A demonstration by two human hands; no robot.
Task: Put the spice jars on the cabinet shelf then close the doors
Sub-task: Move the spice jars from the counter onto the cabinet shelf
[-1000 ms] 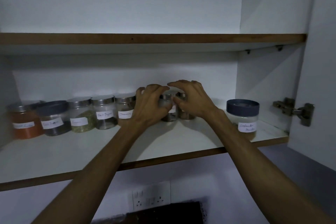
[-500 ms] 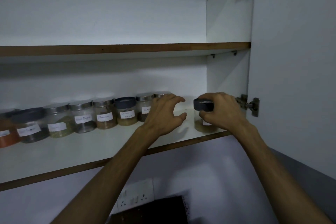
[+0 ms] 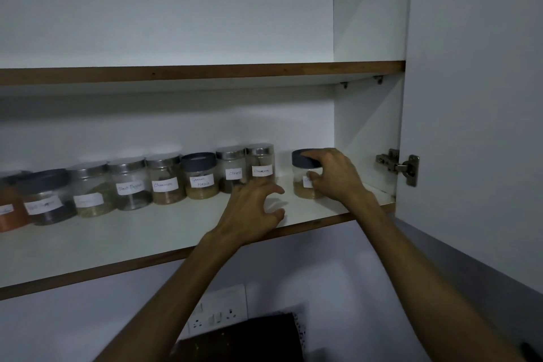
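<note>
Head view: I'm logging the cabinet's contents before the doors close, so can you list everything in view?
row of spice jars: nine, clear, steel or dark lids, back of lower shelf
blue-lidded jar: one, apart at the row's right end
lower shelf: one, white, brown edge
upper shelf: one, white, brown edge
cabinet door: one, white, open, right
hinges: two, metal
wall socket: one, white, below
left hand: open, over shelf
right hand: grip on blue-lidded jar

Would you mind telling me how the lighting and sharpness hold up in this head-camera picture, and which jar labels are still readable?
Head view: dim and bluish, no glare. Central labels such as Garam Masala and Cloves read clearly; the far-left jars smear into blur. The right hand covers most of the dark-lidded jar's label. The shelf edges bow from wide-angle distortion.
</note>
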